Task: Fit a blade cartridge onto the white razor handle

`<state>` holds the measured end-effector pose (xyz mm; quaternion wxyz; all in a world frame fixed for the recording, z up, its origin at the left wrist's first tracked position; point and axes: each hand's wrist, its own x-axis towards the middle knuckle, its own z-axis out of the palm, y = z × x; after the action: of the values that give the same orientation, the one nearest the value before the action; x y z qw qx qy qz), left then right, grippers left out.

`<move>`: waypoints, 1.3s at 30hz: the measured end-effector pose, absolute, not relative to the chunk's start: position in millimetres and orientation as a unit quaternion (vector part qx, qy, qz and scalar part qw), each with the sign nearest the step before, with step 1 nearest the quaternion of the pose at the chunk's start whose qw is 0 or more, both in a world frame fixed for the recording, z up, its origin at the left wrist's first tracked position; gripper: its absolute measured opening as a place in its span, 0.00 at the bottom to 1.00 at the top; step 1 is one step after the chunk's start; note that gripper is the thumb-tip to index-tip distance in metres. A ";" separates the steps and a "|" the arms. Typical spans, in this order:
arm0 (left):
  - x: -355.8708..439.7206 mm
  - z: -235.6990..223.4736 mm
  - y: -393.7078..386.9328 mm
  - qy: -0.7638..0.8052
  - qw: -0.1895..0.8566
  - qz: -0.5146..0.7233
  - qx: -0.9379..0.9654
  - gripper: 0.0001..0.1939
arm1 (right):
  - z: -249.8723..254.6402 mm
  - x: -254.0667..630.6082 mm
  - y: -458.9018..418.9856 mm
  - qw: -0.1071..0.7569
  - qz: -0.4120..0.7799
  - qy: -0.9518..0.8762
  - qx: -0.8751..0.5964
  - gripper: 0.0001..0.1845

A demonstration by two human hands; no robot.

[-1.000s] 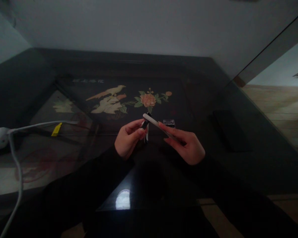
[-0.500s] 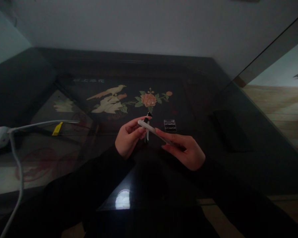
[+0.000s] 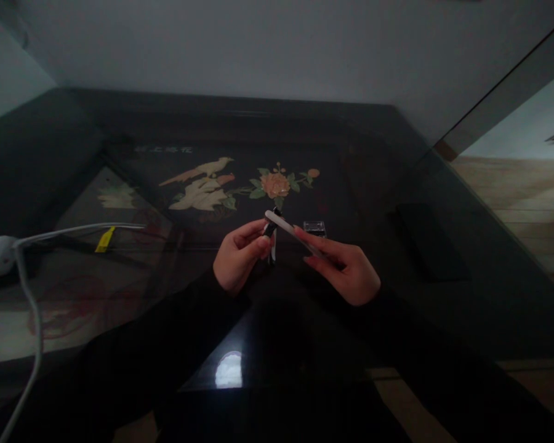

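Note:
My left hand (image 3: 238, 253) is closed, pinching a small black piece (image 3: 270, 229) between thumb and fingers. My right hand (image 3: 351, 271) grips the lower end of a flat white stick (image 3: 284, 222) with a rounded tip. The stick slants up and left, and its tip crosses over or against the black piece; whether they touch I cannot tell. A slim black-and-white item (image 3: 272, 253) shows just below the black piece, partly hidden by my left fingers. Beyond my right fingers, a small clear case (image 3: 314, 228) with dark compartments lies on the tabletop.
The dark glossy table (image 3: 277, 344) carries a bird-and-flower picture (image 3: 203, 191). On the left are a white plug block (image 3: 0, 257), a grey cable (image 3: 37, 320) and a yellow tag (image 3: 104, 239). A flat black slab (image 3: 431, 243) lies at the right.
The white stick's tip has shifted slightly up and to the right, uncovering more of the black piece, which now looks tilted. My right hand has risen a little.

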<state>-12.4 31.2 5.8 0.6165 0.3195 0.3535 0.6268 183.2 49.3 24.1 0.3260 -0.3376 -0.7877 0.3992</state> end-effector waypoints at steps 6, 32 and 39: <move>-11.7 5.3 31.2 0.356 0.620 0.631 0.300 0.21 | 23.6 183.2 50.2 0.333 0.402 -0.781 -0.343 0.27; -12.6 5.6 32.2 0.350 0.623 0.626 0.314 0.23 | 23.4 183.7 47.5 0.320 0.409 -0.789 -0.329 0.26; -13.2 4.7 30.9 0.357 0.619 0.628 0.308 0.21 | 23.9 183.8 49.6 0.329 0.406 -0.777 -0.352 0.26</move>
<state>-13.2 30.9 4.7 0.6188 0.3078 0.3573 0.6282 183.8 49.6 23.9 0.3289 -0.3525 -0.7766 0.4056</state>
